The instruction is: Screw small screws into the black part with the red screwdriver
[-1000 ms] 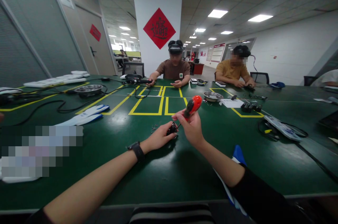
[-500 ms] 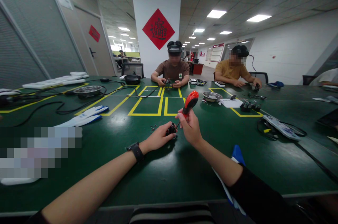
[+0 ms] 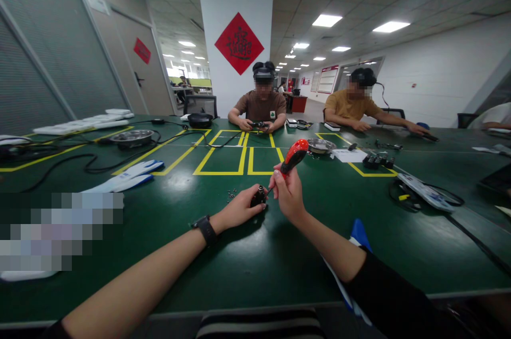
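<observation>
My left hand (image 3: 241, 207) is closed round a small black part with a shiny metal top (image 3: 260, 193), holding it low over the green table (image 3: 179, 270). In my right hand (image 3: 290, 194) is a screwdriver with a red and black handle (image 3: 295, 155), gripped near the lower end of the handle. Its shaft slants down to the left and its tip meets the side of the black part; the exact contact point is too small to make out. Several tiny metal pieces, perhaps screws (image 3: 231, 195), lie just beyond my left hand.
White and blue gloves (image 3: 128, 175) lie at left, another glove (image 3: 360, 233) under my right forearm. A metal bowl (image 3: 321, 146), a paper sheet (image 3: 349, 156) and several black parts (image 3: 378, 160) are at right. Two co-workers (image 3: 263, 105) sit across the table.
The screwdriver handle has swung a little in my right hand, left and then back right. My left hand keeps its place. Across the table, the right co-worker's arm has reached outward.
</observation>
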Demonstrator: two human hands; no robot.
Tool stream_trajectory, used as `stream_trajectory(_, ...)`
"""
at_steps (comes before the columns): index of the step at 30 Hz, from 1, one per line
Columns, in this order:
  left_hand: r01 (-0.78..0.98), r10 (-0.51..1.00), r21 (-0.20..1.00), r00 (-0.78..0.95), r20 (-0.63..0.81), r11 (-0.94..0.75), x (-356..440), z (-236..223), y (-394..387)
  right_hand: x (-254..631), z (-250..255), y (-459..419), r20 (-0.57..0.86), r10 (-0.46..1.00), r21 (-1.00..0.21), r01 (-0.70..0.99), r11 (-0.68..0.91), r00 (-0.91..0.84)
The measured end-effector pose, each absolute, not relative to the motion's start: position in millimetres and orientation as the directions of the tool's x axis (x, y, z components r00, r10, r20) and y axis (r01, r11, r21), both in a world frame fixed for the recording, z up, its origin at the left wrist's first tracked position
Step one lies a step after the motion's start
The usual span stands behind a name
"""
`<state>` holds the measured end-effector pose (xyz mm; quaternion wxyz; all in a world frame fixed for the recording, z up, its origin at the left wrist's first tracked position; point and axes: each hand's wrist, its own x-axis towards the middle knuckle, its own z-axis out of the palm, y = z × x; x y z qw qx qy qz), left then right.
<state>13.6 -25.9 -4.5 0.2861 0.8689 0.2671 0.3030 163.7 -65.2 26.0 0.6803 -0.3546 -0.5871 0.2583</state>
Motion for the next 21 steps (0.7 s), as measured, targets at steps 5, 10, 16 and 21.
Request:
stream_trajectory(5,0.296,0.642,0.658,0.669,0.375,-0.692,13.7,-3.9,-26.5,163.4,25.8,-65.9,0.618,0.77,-0.784,0.049,0.619,0.157)
stream_trajectory(10,0.313,0.652,0.659,0.666,0.361,-0.684,14.0,-1.9,-28.0,163.2,25.5,-66.0,0.615,0.773,-0.786,0.038,0.617,0.155)
stream_trajectory(16,0.317,0.664,0.67,0.66,0.353,-0.671,14.8,-1.1,-28.1,163.6,27.3,-67.7,0.614,0.777,-0.787,0.035,0.616,0.141)
stream_trajectory(21,0.292,0.65,0.679,0.67,0.358,-0.674,14.7,-3.0,-25.8,163.7,26.4,-66.7,0.621,0.77,-0.782,0.047,0.622,0.148)
